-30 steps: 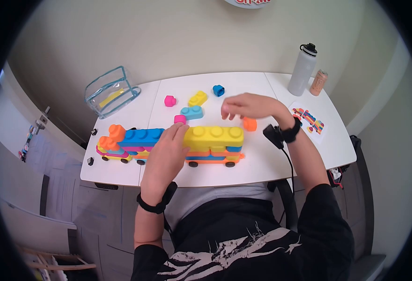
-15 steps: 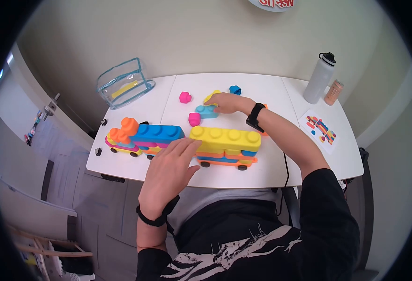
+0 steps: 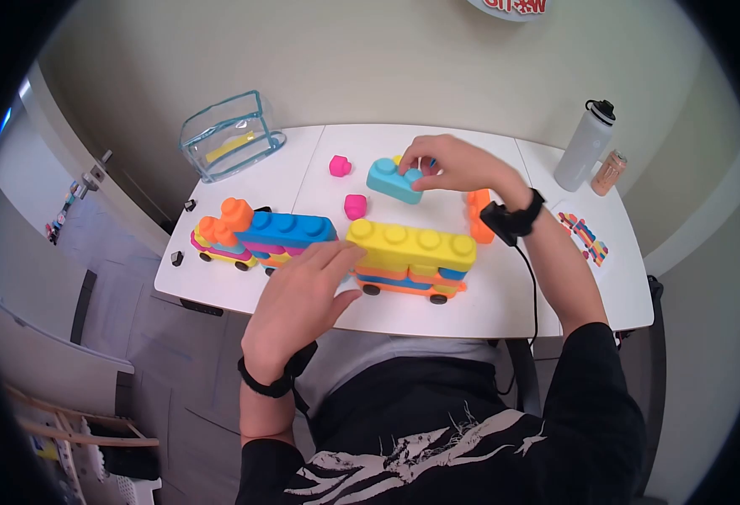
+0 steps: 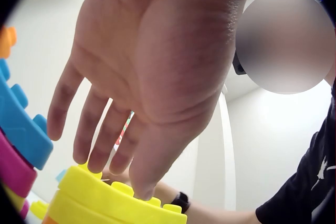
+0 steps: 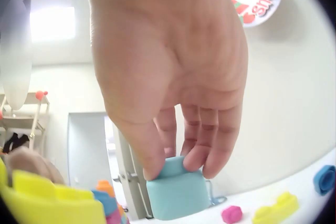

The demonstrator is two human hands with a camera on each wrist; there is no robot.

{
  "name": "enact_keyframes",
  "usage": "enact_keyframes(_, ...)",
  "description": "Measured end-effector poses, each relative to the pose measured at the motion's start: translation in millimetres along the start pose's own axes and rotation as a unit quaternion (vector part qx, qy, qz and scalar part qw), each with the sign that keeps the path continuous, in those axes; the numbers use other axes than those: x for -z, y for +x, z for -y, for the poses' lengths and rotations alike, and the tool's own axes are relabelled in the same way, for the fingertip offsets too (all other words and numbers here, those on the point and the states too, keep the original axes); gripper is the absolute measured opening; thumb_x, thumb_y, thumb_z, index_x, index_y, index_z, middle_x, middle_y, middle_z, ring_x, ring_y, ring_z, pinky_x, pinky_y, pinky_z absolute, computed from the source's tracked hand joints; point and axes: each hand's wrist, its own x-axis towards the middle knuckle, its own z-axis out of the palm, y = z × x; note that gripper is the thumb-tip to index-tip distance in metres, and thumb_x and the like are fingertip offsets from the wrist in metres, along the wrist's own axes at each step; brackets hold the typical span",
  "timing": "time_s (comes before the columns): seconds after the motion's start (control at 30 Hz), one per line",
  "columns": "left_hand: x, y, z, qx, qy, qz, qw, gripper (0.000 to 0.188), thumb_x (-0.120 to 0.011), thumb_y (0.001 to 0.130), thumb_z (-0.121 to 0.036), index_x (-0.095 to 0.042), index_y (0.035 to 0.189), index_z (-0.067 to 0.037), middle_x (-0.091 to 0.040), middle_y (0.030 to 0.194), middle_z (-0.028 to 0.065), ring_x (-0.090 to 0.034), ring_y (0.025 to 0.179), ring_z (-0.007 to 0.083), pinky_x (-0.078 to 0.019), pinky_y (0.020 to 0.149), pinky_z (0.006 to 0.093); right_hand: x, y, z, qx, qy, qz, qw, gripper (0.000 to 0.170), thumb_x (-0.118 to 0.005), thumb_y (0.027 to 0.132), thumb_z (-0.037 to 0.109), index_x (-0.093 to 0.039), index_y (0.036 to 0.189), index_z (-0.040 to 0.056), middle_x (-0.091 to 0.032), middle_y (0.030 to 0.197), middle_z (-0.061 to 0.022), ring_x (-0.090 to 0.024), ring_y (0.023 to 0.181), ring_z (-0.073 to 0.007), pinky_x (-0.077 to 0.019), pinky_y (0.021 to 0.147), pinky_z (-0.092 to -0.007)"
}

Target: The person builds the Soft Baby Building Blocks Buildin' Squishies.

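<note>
My right hand (image 3: pixel 463 164) pinches a light blue toy building block (image 3: pixel 387 183) by one stud, between thumb and fingers, and holds it up over the back of the table. In the right wrist view the light blue block (image 5: pixel 178 198) hangs below the fingertips. My left hand (image 3: pixel 298 295) has straight, slightly spread fingers, their tips at the left end of a long yellow block (image 3: pixel 412 241). That block tops a wheeled stack with orange and blue layers. Left of it, a long blue block (image 3: pixel 290 225) tops another wheeled section, partly hidden by my left hand.
Two pink blocks (image 3: pixel 355 206) lie behind the train. An orange block (image 3: pixel 479 217) sits near the right forearm. A yellow block (image 5: pixel 275 209) and a dark blue one (image 5: pixel 324 180) lie farther back. Bottle (image 3: pixel 583 151), can (image 3: pixel 609 172) and picture sheet (image 3: pixel 582 237) are right; a clear pouch (image 3: pixel 231 139) is back left.
My right hand has reached to the loose blocks, taken hold of the light blue block and lifted it off the table. My left hand stays near the yellow block's left end.
</note>
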Motion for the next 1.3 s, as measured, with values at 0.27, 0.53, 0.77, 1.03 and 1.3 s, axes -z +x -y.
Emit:
enact_keyframes(0.27,-0.6,16.2,-13.0,0.016,-0.022,-0.088,0.996,0.064,-0.085,0.084,-0.005,-0.057,0.142,-0.007,-0.063,0.142,0.0137,-0.064,0.126,0.0362,-0.0567,0.1,0.0433,25.1,-61.8,75.2,0.065,0.048,0.032,0.996,0.026,-0.081,0.091,0.014,-0.075,0.115,0.005,-0.068,0.107,-0.008,-0.069,0.085,-0.0193,-0.0608,0.083,-0.0341)
enact_keyframes(0.53,-13.7,29.5,-17.8,-0.033,-0.04,-0.049,0.997,0.082,-0.085,0.084,-0.004,-0.05,0.158,-0.013,-0.058,0.154,0.0136,-0.059,0.137,0.037,-0.0551,0.107,0.0432,4.3,-67.1,75.5,0.048,0.021,0.01,0.999,0.024,-0.079,0.093,0.017,-0.075,0.114,0.0052,-0.066,0.101,-0.0076,-0.067,0.085,-0.0215,-0.059,0.081,-0.0357)
enact_keyframes(0.77,-11.6,33.3,-13.0,-0.016,-0.036,-0.02,0.999,0.069,-0.083,0.086,-0.004,-0.056,0.149,-0.009,-0.064,0.143,0.015,-0.062,0.131,0.0359,-0.0561,0.102,0.0426,-3.4,-63.1,75.2,0.047,0.004,0.006,0.999,0.026,-0.08,0.092,0.019,-0.078,0.115,0.0073,-0.07,0.103,-0.0079,-0.066,0.084,-0.0222,-0.0561,0.077,-0.0366)
enact_keyframes(1.03,-11.9,33.0,-11.4,-0.003,-0.032,-0.025,0.999,0.066,-0.082,0.089,-0.006,-0.056,0.149,-0.01,-0.066,0.14,0.0161,-0.066,0.123,0.0365,-0.058,0.097,0.0423,15.2,-62.2,52.0,0.004,0.099,-0.012,0.995,0.035,-0.07,0.104,0.029,-0.071,0.134,0.0099,-0.076,0.12,-0.0052,-0.07,0.099,-0.0177,-0.0567,0.089,-0.0372)
enact_keyframes(1.3,-1.9,20.5,-16.4,-0.013,-0.015,-0.019,1.0,0.068,-0.084,0.087,-0.009,-0.057,0.149,-0.01,-0.068,0.136,0.0148,-0.066,0.123,0.0365,-0.0557,0.101,0.0449,1.7,-17.5,-77.4,-0.152,0.005,-0.006,0.988,0.033,-0.068,0.103,0.031,-0.072,0.129,0.0102,-0.076,0.118,-0.006,-0.07,0.101,-0.02,-0.0567,0.091,-0.0357)
